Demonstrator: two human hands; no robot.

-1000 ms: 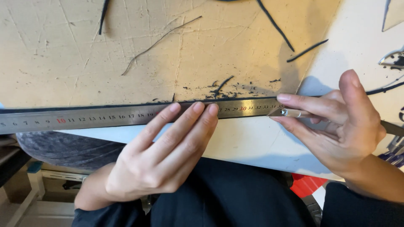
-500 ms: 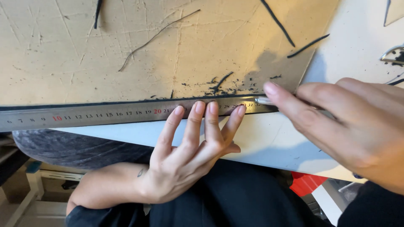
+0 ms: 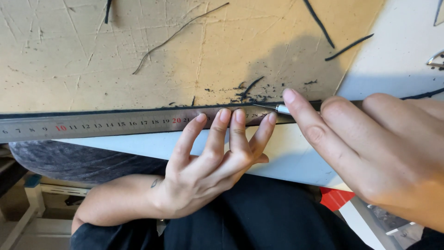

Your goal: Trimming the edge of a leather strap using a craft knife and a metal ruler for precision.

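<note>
A long steel ruler point(image 3: 101, 124) lies across the near edge of a scratched tan cutting board point(image 3: 138, 55), over a thin dark strip of material. My left hand point(image 3: 217, 157) presses its spread fingertips down on the ruler's near side. My right hand point(image 3: 370, 153) grips a slim metal craft knife point(image 3: 277, 109); the blade tip rests at the ruler's far edge, just right of my left fingertips.
Black offcut slivers point(image 3: 344, 47) and crumbs point(image 3: 249, 90) lie on the board. A white table surface point(image 3: 402, 60) extends to the right. A grey fabric piece point(image 3: 78, 159) hangs below the table edge, and something red point(image 3: 335, 198) sits lower right.
My right hand has moved left along the ruler with the knife and grown closer to the camera. My left hand has spread its fingers and shifted slightly right.
</note>
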